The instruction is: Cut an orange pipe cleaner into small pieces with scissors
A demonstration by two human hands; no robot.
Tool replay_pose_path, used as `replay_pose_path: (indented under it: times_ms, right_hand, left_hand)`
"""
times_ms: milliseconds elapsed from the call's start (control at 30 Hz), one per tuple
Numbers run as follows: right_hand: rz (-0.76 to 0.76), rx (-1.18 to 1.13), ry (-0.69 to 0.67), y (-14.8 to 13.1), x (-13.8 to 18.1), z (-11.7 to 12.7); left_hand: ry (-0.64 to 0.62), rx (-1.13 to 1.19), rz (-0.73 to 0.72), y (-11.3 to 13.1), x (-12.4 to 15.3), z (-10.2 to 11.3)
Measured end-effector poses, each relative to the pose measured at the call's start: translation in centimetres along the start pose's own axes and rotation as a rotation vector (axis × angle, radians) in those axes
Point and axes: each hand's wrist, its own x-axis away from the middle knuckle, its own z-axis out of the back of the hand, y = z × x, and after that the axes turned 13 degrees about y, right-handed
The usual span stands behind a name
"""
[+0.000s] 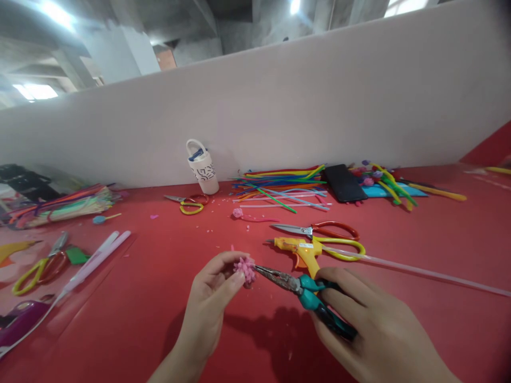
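Between the thumb and fingers of my left hand (213, 292) is a small pink fluffy flower (245, 269), its petals spiky and curled. My right hand (371, 319) is wrapped round needle-nose pliers (309, 292) with teal and black handles. The tip of the pliers' jaws meets the flower's right edge; whether they grip a petal cannot be made out. Just beyond my right hand lies a yellow glue gun (297, 249) with a long clear glue stick (415, 272) out of its back. Scissors (319, 232) with red and yellow handles lie behind it.
A white cup (203, 171) stands by the white partition (279, 111). Colourful pipe cleaners (279, 186), a black phone (344, 182) and a pink flower on a stem (238, 213) lie at the back. More scissors (191, 205) and a bundle of sticks (75, 205) are to the left.
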Motion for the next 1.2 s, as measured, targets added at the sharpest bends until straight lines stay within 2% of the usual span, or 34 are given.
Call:
replay_pose_path:
  times_ms: [367, 700, 933, 1033, 1200]
  right_hand:
    - [0.017, 0.014, 0.024, 0.2, 0.1, -0.5]
    - [0.292, 0.279, 0.046, 0.5, 0.9, -0.7]
    - [0.362, 0.37, 0.101, 0.3, 1.0, -0.2]
    - [0.343, 0.339, 0.103, 0.3, 0.8, -0.1]
    - [0.152, 0.134, 0.147, 0.5, 0.1, -0.2]
  left_hand:
    - [-0.06, 0.08, 0.076, 0.2, 0.3, -0.1]
    - [-0.078, 0.174, 0.216, 0.3, 0.4, -0.5]
    - [-0.067, 0.179, 0.229, 0.5, 0.5, -0.7]
    - [-0.063, 0.177, 0.237, 0.6, 0.5, -0.6]
    - [-0.036, 0.186, 0.178, 0.7, 0.1, -0.2]
